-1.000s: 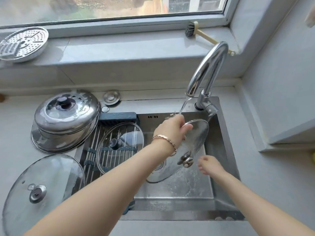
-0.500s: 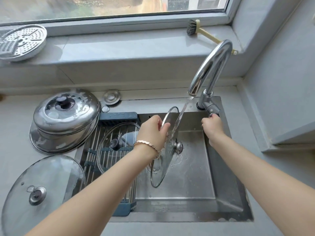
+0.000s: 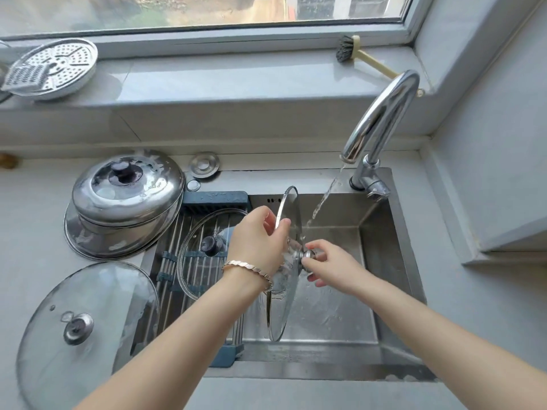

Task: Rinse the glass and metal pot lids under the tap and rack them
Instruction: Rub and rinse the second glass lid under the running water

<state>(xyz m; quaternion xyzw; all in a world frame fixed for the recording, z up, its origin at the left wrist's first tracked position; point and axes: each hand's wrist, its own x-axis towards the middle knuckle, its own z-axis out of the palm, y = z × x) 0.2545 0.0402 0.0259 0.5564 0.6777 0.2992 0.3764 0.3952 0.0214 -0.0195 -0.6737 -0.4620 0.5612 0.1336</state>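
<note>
I hold a glass lid (image 3: 282, 303) on edge over the middle of the sink (image 3: 393, 232), its rim nearly upright and its lower edge hanging just above the wet basin floor. My left hand (image 3: 257, 241) pinches the upper rim — thumb on the near face, fingers curled behind the glass. My right hand (image 3: 328, 263) has its fingertips closed around the metal knob (image 3: 307, 255) on the right face of the lid. Water (image 3: 324, 198) falls from the tap (image 3: 381, 113) at the sink's back right corner and lands near the knob.

Over the sink's left side lies a roll-up rack (image 3: 170, 261) with a second glass lid (image 3: 195, 255) flat on it, dark knob up. On the counter (image 3: 29, 217) by the sink's back left corner sit two stacked metal lids (image 3: 124, 202); toward the front left corner a large glass lid (image 3: 88, 329) rests — its edge overlapping the rack. On the windowsill (image 3: 222, 81), a perforated steamer plate (image 3: 56, 66) stands at the left end and a brush (image 3: 364, 56) at the right.
</note>
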